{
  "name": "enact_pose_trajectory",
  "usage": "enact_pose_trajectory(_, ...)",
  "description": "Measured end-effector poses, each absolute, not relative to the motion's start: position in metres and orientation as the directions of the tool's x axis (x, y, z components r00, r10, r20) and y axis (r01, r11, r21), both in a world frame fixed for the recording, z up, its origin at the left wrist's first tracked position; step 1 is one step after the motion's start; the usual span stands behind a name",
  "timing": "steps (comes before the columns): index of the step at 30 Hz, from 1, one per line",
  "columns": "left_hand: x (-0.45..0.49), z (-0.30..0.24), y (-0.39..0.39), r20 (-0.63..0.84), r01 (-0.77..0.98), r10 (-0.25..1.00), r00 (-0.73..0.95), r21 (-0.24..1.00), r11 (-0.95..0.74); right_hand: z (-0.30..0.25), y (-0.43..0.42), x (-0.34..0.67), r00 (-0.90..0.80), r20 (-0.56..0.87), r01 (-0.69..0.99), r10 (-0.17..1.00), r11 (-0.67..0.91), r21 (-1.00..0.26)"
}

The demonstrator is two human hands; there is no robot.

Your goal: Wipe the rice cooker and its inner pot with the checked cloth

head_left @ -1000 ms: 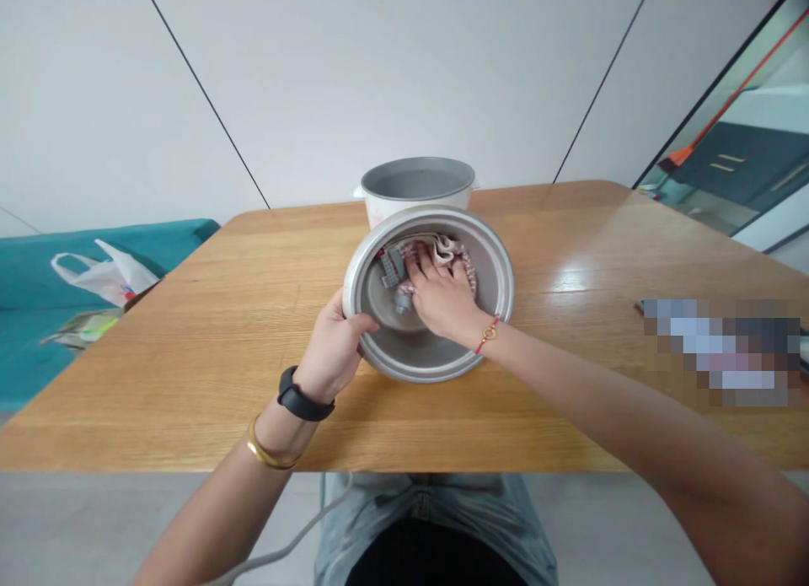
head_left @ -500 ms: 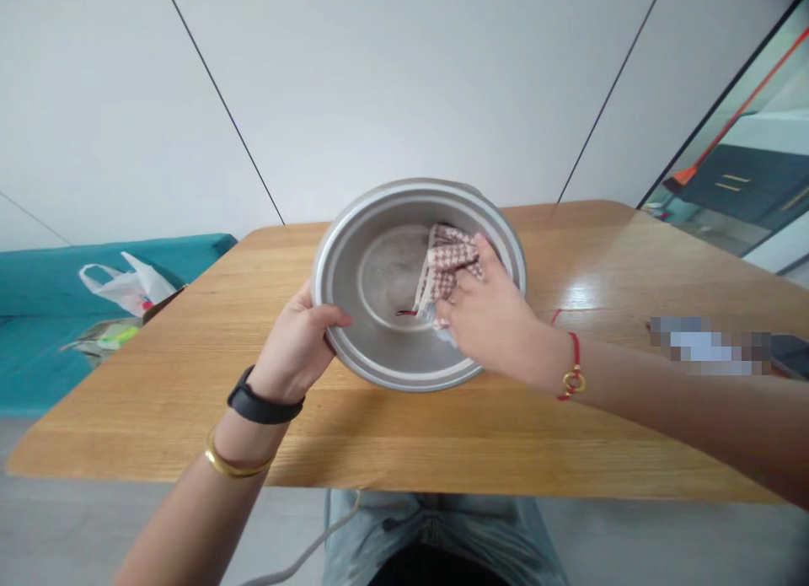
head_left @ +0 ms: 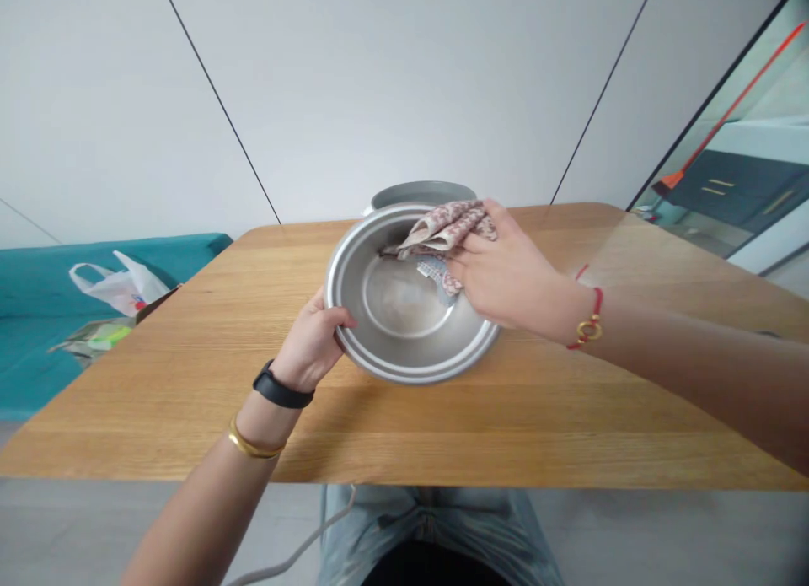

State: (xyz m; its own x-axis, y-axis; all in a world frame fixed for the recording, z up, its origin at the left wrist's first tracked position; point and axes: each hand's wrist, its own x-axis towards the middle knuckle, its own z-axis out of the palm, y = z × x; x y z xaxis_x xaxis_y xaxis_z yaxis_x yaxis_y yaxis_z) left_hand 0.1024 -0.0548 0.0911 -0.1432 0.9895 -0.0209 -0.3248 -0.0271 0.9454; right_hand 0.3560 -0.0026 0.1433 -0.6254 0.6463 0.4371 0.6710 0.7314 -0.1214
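A round grey metal pot (head_left: pixel 404 358), like a cooker's inner pot, is tilted toward me above the table. My left hand (head_left: pixel 316 335) grips its left rim, thumb over the lip and fingers hidden underneath. My right hand (head_left: pixel 506 270) is closed on a brown-and-white patterned cloth (head_left: pixel 442 225), which lies against the pot's upper right inner wall. A pale tag-like piece hangs from the cloth toward the pot's bottom. Behind the pot, the rim of a grey-white round vessel (head_left: pixel 423 191) shows; its lower part is hidden.
The wooden table (head_left: pixel 208 384) reaches back to a white panelled wall (head_left: pixel 379 80). Left of it, a white plastic bag (head_left: pixel 120 287) rests on a teal sofa (head_left: pixel 25 341). A grey cable (head_left: pixel 303 548) hangs by the front edge. An orange broom (head_left: pixel 726 118) stands at far right.
My right hand has moved the cloth up toward the pot's far rim. The pot has shifted nearer and tipped, uncovering the vessel behind. My left hand keeps its hold.
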Motion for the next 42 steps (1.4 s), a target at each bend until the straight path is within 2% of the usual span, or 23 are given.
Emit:
enact_pose_trajectory(3,0.102,0.088,-0.053,0.121,-0.323,0.936,-0.329,0.918,-0.232,0.123,-0.031,0.360,-0.680,0.316,0.711,0.662,0.700,0.066)
enact_pose_trajectory(4,0.104,0.087,-0.053,0.143,-0.326,0.920,-0.365,0.906,-0.271,0.114,-0.041,0.358,-0.673,0.306,0.719,0.673,0.692,0.061)
enact_pose_trajectory(6,0.111,0.085,-0.053,0.142,-0.357,0.903,-0.406,0.885,-0.300,0.091,-0.059,0.351,-0.618,0.334,0.745,0.711,0.665,-0.037)
enact_pose_trajectory(8,0.119,0.082,-0.056,0.098,-0.409,0.893,-0.438,0.863,-0.296,0.067,-0.070,0.341,-0.504,0.421,0.773,0.754,0.611,-0.169)
enact_pose_trajectory(13,0.139,0.076,-0.072,-0.026,-0.513,0.895,-0.444,0.827,-0.231,0.038,-0.053,0.327,-0.071,0.678,0.754,0.732,0.484,-0.444)
enact_pose_trajectory(15,0.143,0.073,-0.078,-0.028,-0.508,0.904,-0.426,0.834,-0.214,0.042,-0.034,0.330,0.041,0.686,0.707,0.727,0.464,-0.534)
enact_pose_trajectory(18,0.143,0.067,-0.083,0.006,-0.462,0.920,-0.392,0.863,-0.203,0.052,-0.002,0.341,0.044,0.663,0.575,0.747,0.524,-0.628)
enact_pose_trajectory(21,0.138,0.063,-0.084,0.120,-0.273,0.911,-0.396,0.931,-0.241,0.057,0.020,0.356,0.053,0.645,0.466,0.762,0.552,-0.691)
enact_pose_trajectory(23,0.135,0.064,-0.085,0.332,0.013,0.841,-0.427,0.932,-0.361,0.059,0.026,0.364,0.074,0.631,0.452,0.772,0.538,-0.711)
enact_pose_trajectory(24,0.133,0.066,-0.087,0.463,0.175,0.788,-0.406,0.886,-0.430,0.061,0.026,0.367,0.074,0.626,0.449,0.777,0.534,-0.716)
enact_pose_trajectory(26,0.132,0.071,-0.089,0.670,0.448,0.709,-0.220,0.715,-0.537,0.066,0.026,0.372,0.061,0.615,0.432,0.786,0.535,-0.726)
enact_pose_trajectory(27,0.132,0.075,-0.090,0.710,0.543,0.702,-0.065,0.615,-0.572,0.070,0.025,0.373,0.056,0.608,0.416,0.792,0.535,-0.735)
enact_pose_trajectory(28,0.132,0.078,-0.089,0.702,0.613,0.704,0.107,0.512,-0.602,0.074,0.023,0.374,0.053,0.600,0.394,0.798,0.535,-0.747)
enact_pose_trajectory(30,0.134,0.083,-0.087,0.592,0.690,0.702,0.397,0.312,-0.653,0.082,0.019,0.375,0.064,0.585,0.349,0.809,0.531,-0.772)
enact_pose_trajectory(31,0.134,0.085,-0.085,0.528,0.707,0.697,0.486,0.231,-0.668,0.087,0.015,0.375,0.078,0.580,0.330,0.811,0.528,-0.782)
enact_pose_trajectory(33,0.134,0.088,-0.080,0.469,0.717,0.683,0.561,0.139,-0.684,0.094,0.001,0.373,0.105,0.584,0.328,0.805,0.527,-0.784)
enact_pose_trajectory(34,0.133,0.089,-0.078,0.477,0.714,0.678,0.560,0.139,-0.687,0.096,-0.009,0.371,0.113,0.598,0.352,0.793,0.531,-0.771)
enact_pose_trajectory(36,0.131,0.091,-0.075,0.540,0.689,0.692,0.479,0.258,-0.678,0.096,-0.034,0.361,0.073,0.650,0.465,0.756,0.551,-0.693)
enact_pose_trajectory(39,0.131,0.097,-0.072,0.583,0.551,0.765,0.273,0.557,-0.621,0.089,-0.072,0.337,-0.132,0.716,0.695,0.685,0.579,-0.426)
enact_pose_trajectory(42,0.133,0.106,-0.073,0.564,0.419,0.808,0.173,0.700,-0.578,0.090,-0.088,0.317,-0.292,0.730,0.779,0.618,0.596,-0.193)
